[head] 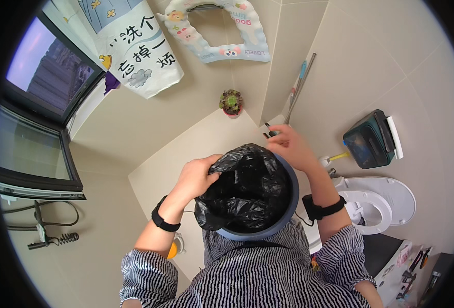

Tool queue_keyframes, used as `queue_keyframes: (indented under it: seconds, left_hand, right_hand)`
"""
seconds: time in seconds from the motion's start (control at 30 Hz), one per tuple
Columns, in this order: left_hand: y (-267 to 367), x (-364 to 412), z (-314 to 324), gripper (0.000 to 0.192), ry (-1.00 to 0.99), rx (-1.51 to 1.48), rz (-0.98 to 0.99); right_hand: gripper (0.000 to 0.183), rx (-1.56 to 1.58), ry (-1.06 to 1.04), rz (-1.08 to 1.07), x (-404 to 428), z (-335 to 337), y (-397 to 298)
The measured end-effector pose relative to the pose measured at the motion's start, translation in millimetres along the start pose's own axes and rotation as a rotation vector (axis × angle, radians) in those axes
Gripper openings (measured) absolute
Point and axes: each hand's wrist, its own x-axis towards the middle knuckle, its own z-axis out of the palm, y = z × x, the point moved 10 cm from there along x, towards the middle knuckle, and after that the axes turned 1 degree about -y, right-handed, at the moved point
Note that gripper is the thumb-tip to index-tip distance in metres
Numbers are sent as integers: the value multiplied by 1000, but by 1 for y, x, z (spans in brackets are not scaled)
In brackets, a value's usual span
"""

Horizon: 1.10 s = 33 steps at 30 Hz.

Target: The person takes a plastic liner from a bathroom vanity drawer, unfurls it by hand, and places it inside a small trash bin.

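A round blue-grey trash bin (293,184) stands close against the person's front, lined with a black plastic bag (250,181). My left hand (200,175) grips the bag's edge at the bin's upper left, thumb inside and fingers outside. On that left side the bag hangs over the rim, while the rim shows bare on the right and along the bottom. My right hand (291,145) is raised just above the bin's upper right rim, fingers partly bent and slightly blurred, with nothing seen in it.
A potted succulent (231,101) sits on the floor by the far wall. Poles (301,86) lean in the corner. A toilet (400,200) is at right, below a dark green wall-mounted box (369,140). An open window (38,146) juts in at left.
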Motion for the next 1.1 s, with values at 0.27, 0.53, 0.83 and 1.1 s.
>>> queue_keyframes:
  seconds: [0.27, 0.53, 0.83, 1.1]
  left_hand:
    - [-27, -7, -2, 45, 45, -99, -60]
    - [-12, -5, -11, 47, 57, -35, -35]
    - [-8, -5, -16, 48, 88, -40, -28]
    - [-7, 0, -16, 51, 68, -72, -44]
  right_hand:
    - [47, -549, 146, -145, -60, 3, -39]
    - [42, -838, 356, -386, -67, 48, -74]
    - [20, -555, 345, -197, -55, 20, -42]
    - [8, 478, 136, 277, -21, -4, 43]
